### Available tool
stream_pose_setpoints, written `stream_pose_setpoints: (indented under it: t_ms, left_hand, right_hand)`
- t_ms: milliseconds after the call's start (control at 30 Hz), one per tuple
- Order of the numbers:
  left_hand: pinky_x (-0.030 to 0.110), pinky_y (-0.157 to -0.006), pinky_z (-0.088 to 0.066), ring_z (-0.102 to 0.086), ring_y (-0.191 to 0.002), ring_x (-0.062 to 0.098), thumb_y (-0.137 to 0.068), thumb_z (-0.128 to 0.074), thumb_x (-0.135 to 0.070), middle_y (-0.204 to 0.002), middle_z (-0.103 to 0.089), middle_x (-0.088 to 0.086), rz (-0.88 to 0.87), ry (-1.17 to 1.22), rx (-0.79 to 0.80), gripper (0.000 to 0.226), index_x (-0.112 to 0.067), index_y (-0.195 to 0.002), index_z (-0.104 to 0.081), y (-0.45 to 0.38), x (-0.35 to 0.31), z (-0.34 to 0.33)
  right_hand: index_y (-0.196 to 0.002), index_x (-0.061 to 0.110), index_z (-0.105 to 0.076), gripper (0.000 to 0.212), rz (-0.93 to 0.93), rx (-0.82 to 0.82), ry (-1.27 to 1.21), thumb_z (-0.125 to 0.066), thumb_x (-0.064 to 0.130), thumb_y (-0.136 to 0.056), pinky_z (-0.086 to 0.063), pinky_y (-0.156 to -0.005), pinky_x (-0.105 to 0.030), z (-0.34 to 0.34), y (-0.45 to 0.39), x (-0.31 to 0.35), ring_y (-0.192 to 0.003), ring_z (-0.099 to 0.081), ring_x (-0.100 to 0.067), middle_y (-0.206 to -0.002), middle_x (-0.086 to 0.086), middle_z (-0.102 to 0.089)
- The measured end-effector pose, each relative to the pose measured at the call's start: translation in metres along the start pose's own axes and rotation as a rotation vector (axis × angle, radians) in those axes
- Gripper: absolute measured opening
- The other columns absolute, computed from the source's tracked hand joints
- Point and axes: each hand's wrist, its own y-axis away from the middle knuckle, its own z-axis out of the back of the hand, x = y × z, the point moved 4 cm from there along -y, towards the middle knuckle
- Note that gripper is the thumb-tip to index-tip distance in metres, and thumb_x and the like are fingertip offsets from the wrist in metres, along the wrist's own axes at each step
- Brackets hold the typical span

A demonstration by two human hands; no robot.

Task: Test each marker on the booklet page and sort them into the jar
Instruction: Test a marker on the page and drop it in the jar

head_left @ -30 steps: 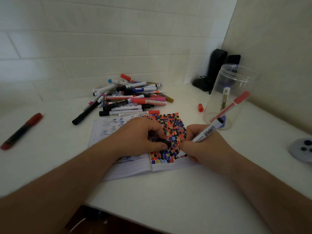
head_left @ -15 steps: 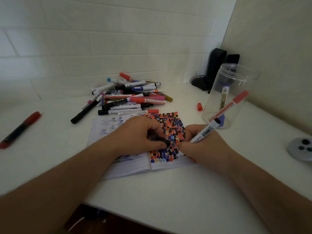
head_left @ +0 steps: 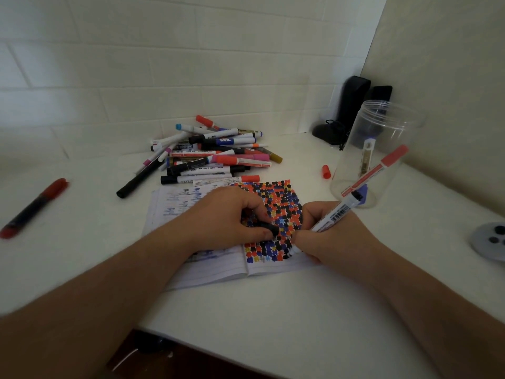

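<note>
Marker [head_left: 332, 216] in right hand [head_left: 328, 231], fingers pinching barrel low down, tip at booklet [head_left: 207, 272] page near its lower right edge, among the coloured dots. Black cap [head_left: 269, 227] pinched in left hand [head_left: 226, 217], fingers curled round it, hand resting on the page and pinning it flat. Testing step in hand, by the look of it; capping and dropping into jar [head_left: 382, 138] not yet done.

Progress judged early. Jar, just right of the booklet, holding few markers: one upright pale one [head_left: 366, 157], one red-capped [head_left: 378, 169] leaning out over the rim, something blue at the bottom. Pile [head_left: 213, 157] behind the booklet large, likely untested, so most of the sorting left. Page thick with red, black, blue and yellow dots, hinting at many tests; no match with the jar's small count, reason not visible. Loose red cap [head_left: 326, 171] lying between pile and jar. Red marker [head_left: 34, 207] well apart at far left, possibly a reject, possibly just strayed; cannot tell.

Hard to make out: marker's tip hidden under right fingers, so ink colour and actual contact with paper unclear. Jar's contents blurred through the plastic. Dark things [head_left: 352, 110] in the corner unidentifiable. Grey round object [head_left: 489, 240] cut off at right edge.
</note>
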Motion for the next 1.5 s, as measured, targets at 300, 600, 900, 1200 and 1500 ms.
stream_pose_setpoints:
  t_ms: [300,600,900,1200,1500]
  left_hand:
    - [0.04,-0.081,-0.058,-0.064,-0.089,0.0,-0.078,-0.079,-0.058,-0.094,-0.071,-0.023,0.004,0.01,0.001,0.026,-0.041,-0.097,-0.075,0.001,-0.001,0.0]
    - [0.041,-0.079,-0.057,-0.064,-0.088,0.001,-0.078,-0.079,-0.058,-0.092,-0.071,-0.023,-0.005,0.007,-0.004,0.025,-0.041,-0.096,-0.075,0.0,-0.002,0.0]
    - [0.042,-0.08,-0.057,-0.065,-0.089,0.002,-0.079,-0.078,-0.059,-0.092,-0.071,-0.022,-0.005,0.005,0.001,0.025,-0.042,-0.097,-0.074,0.001,-0.001,0.0]
    - [0.038,-0.084,-0.058,-0.065,-0.09,-0.002,-0.08,-0.08,-0.055,-0.095,-0.072,-0.022,0.036,0.064,-0.01,0.025,-0.042,-0.1,-0.075,0.005,-0.004,0.004]
    - [0.029,-0.086,-0.058,-0.068,-0.088,-0.005,-0.078,-0.079,-0.052,-0.093,-0.074,-0.023,0.077,0.229,-0.059,0.03,-0.042,-0.107,-0.077,0.01,-0.008,0.009]
  right_hand:
    - [-0.062,0.008,-0.052,0.03,-0.011,-0.004,-0.038,-0.07,-0.003,-0.084,-0.04,-0.042,-0.017,0.001,-0.001,0.0,-0.04,-0.05,-0.011,-0.049,-0.004,-0.058]
    - [-0.058,0.01,-0.048,0.036,-0.01,-0.003,-0.044,-0.069,-0.006,-0.082,-0.039,-0.041,-0.017,0.002,0.0,0.0,-0.039,-0.047,-0.009,-0.047,-0.001,-0.052]
    - [-0.058,0.012,-0.048,0.036,0.005,-0.029,-0.054,-0.07,-0.006,-0.081,-0.039,-0.041,-0.018,0.001,-0.003,-0.005,-0.04,-0.047,-0.01,-0.047,-0.001,-0.053]
    - [-0.066,0.008,-0.054,0.029,0.055,-0.049,-0.255,-0.069,-0.006,-0.087,-0.035,-0.038,-0.019,0.012,-0.008,-0.006,-0.04,-0.041,-0.013,-0.053,-0.008,-0.054]
    - [-0.073,0.007,-0.057,0.022,0.083,-0.028,-0.535,-0.076,0.018,-0.077,-0.032,-0.041,-0.02,0.015,-0.014,-0.012,-0.041,-0.037,-0.017,-0.053,-0.011,-0.049]
